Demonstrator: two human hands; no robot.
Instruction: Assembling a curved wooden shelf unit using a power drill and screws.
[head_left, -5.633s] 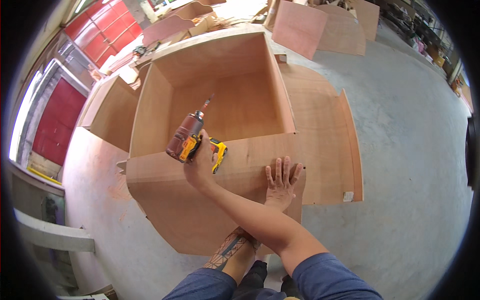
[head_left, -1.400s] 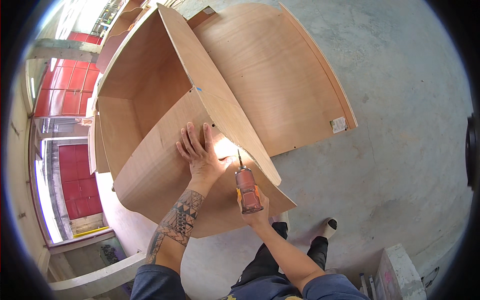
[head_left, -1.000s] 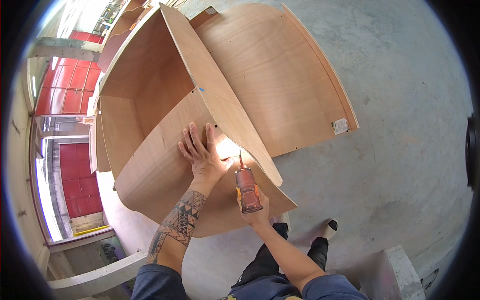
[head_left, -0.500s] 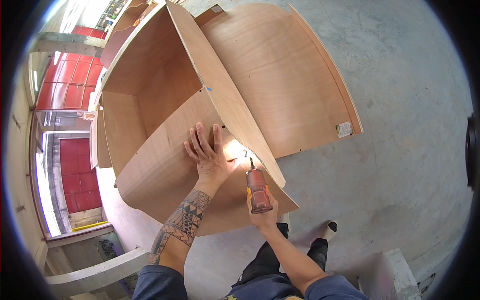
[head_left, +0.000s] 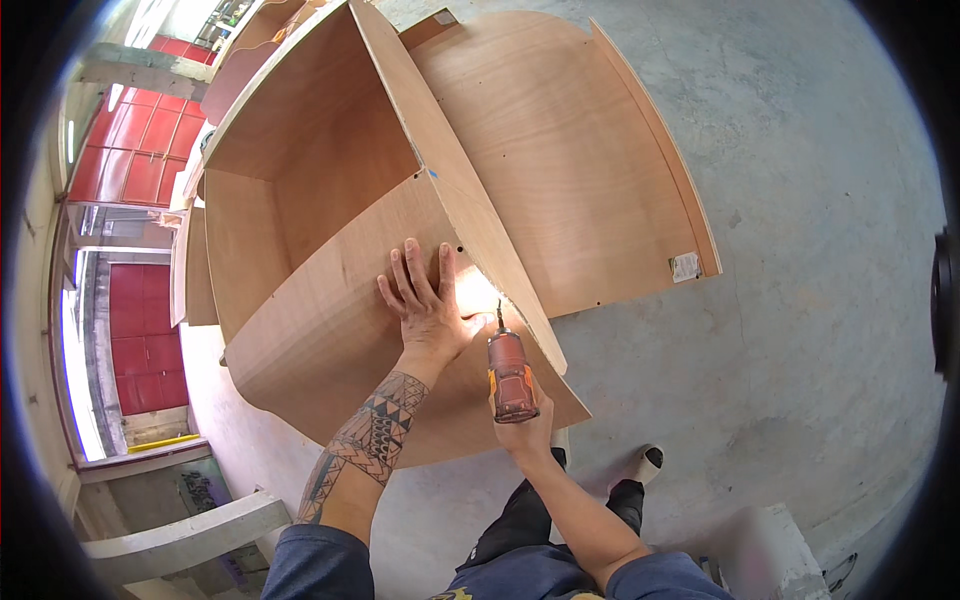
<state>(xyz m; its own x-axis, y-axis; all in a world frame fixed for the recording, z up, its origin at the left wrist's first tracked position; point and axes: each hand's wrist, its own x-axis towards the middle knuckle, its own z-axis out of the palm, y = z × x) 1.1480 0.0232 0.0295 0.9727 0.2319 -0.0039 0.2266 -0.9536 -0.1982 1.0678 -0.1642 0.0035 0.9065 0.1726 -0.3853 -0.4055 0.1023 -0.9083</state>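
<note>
left hand (head_left: 430, 318) spread wide, palm down on curved light-brown plywood panel (head_left: 310, 350), thumb out toward bit. right hand (head_left: 528, 428) wrapped round handle of dark red power drill with orange-yellow sides (head_left: 511, 375); drill sits just right of left hand, thin dark bit (head_left: 500, 318) pointing at panel's right edge, bright light patch beside tip. can't tell if tip touches wood. edge meets long narrow plywood side panel (head_left: 480, 210), which stands close past the bit. open plywood box (head_left: 320, 165) beyond left hand. wide plywood sheet with raised right edge (head_left: 560, 160) behind side panel. bare grey concrete floor (head_left: 810, 290) right of everything. black-and-white shoe (head_left: 648, 463) below. grey concrete block (head_left: 795, 560) lower right, well apart. red doors (head_left: 145, 340) far left.
</note>
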